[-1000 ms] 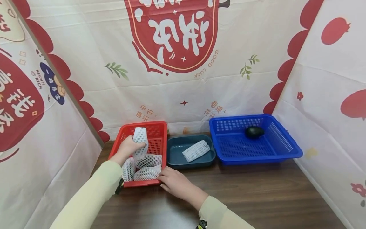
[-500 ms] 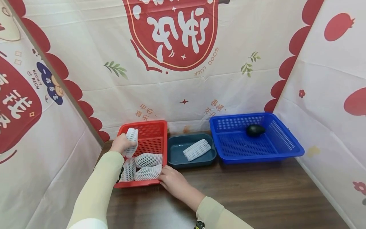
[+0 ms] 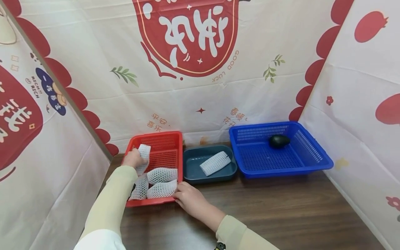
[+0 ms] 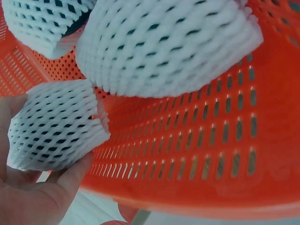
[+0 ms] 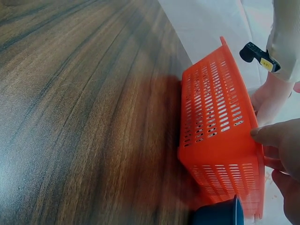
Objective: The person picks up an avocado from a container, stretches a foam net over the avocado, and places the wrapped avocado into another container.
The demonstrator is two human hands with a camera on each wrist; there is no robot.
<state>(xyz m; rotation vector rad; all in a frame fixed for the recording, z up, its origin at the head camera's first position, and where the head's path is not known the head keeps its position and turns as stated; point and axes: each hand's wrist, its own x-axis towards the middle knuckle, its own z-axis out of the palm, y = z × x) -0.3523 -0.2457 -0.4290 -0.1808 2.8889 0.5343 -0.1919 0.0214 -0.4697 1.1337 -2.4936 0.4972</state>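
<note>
My left hand (image 3: 133, 158) grips a white foam fruit net (image 3: 144, 151) with something dark inside, at the left side of the red basket (image 3: 160, 203). In the left wrist view, thumb and fingers lie around this held net (image 4: 56, 126). Nearer the front of the basket lie another filled net (image 3: 162, 174), one below it (image 3: 162, 189) and an upright-looking net (image 3: 140, 188). My right hand (image 3: 191, 198) pinches the basket's front right rim; the right wrist view has the thumb outside the red wall (image 5: 218, 108).
Right of the basket stands a dark teal tray (image 3: 192, 177) bearing a flat white foam net (image 3: 215, 163). Further right, a blue basket (image 3: 275, 172) contains a dark avocado-like fruit (image 3: 279, 141). Printed cloth walls (image 3: 200, 93) enclose the wooden table (image 3: 265, 208).
My left hand has carried the held net leftward and lower into the red basket, towards its left wall. The right hand stays on the rim.
</note>
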